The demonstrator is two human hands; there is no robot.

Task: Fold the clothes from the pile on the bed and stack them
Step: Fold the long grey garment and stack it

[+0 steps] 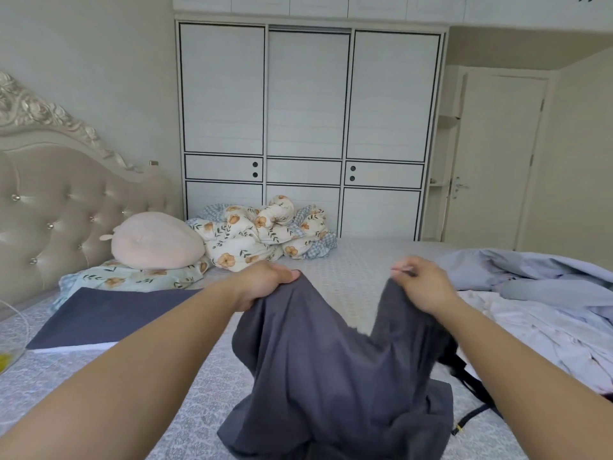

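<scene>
Over at the bed's (348, 260) left edge, a clear container with something yellow in it (10, 343) just shows at the margin of view. Beside it, near the head of the bed, a folded dark blue garment (109, 317) lies flat on the patterned cover, with a thin white layer showing under its near edge. Behind that, against the tufted headboard (66, 200), sits a round pink cushion (156, 242) on a floral pillow (129, 277), and a crumpled floral quilt (265, 232) is heaped at the far edge in front of the white wardrobe (308, 127).

In the middle, the person's left hand (265, 283) is curled around one top corner of a dark grey garment (331, 376), thumb lying along the cloth. The garment is lifted there and sags in a dip between both hands, its lower part pooling on the bed near the near edge. The right hand (424, 283) pinches the other top corner, fingers bunched on the fabric.

A black strap with a small yellow fitting (471, 416) pokes out from under the grey cloth on its right side. Further right, along the bed's right edge, the pile of unfolded clothes (544, 300) sprawls, pale blue pieces on top of white ones. A closed door (497, 161) stands beyond it.
</scene>
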